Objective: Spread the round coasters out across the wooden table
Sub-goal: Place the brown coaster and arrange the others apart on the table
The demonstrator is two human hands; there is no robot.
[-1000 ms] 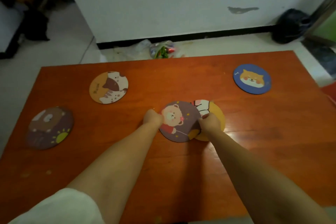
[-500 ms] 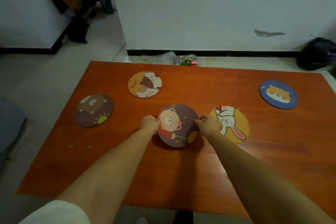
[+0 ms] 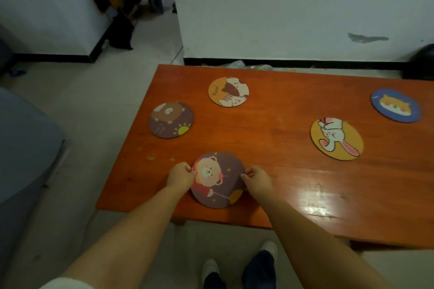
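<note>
A purple coaster with a pink bear (image 3: 218,179) is near the front left of the orange-brown wooden table (image 3: 277,148). My left hand (image 3: 179,177) pinches its left edge and my right hand (image 3: 257,180) pinches its right edge. A yellow rabbit coaster (image 3: 337,139) lies flat to the right. A blue dog coaster (image 3: 395,105) lies at the far right. An orange cat coaster (image 3: 228,91) and a dark brown bear coaster (image 3: 171,119) lie at the left.
The table's left edge (image 3: 126,145) and front edge (image 3: 234,219) are close to the held coaster. A grey seat (image 3: 23,148) stands left of the table. My feet (image 3: 239,267) show below the front edge. A black bag (image 3: 420,61) sits by the wall.
Both hands carried the pink bear coaster off the rabbit coaster, left and toward the front edge. The rabbit coaster now lies fully uncovered. The view swung left.
</note>
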